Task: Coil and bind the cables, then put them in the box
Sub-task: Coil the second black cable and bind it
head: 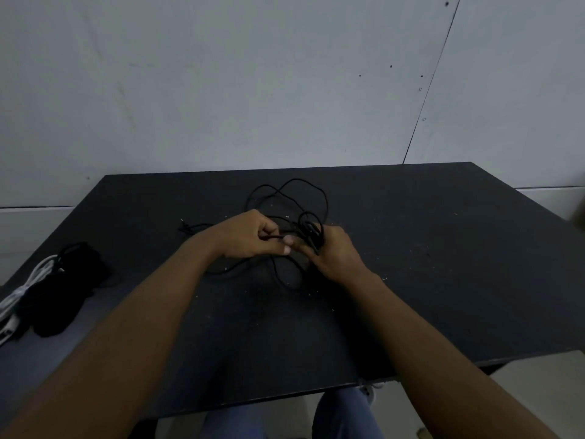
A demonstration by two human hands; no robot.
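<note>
A thin black cable (286,191) lies in loose loops on the black table (443,264), just beyond my hands. My right hand (332,251) grips a small bundle of coiled loops of it that stand up above the fingers. My left hand (253,237) pinches a strand of the same cable between thumb and fingers, right beside the right hand. One plug end (183,221) rests on the table to the left of my left hand. More slack runs under my wrists toward me. No box is in view.
At the table's left edge lies a heap of black cables (63,289) with a white cable (28,286) beside it. A grey wall stands behind the table. A tan object (579,217) shows at the right frame edge. My knees show below the front edge.
</note>
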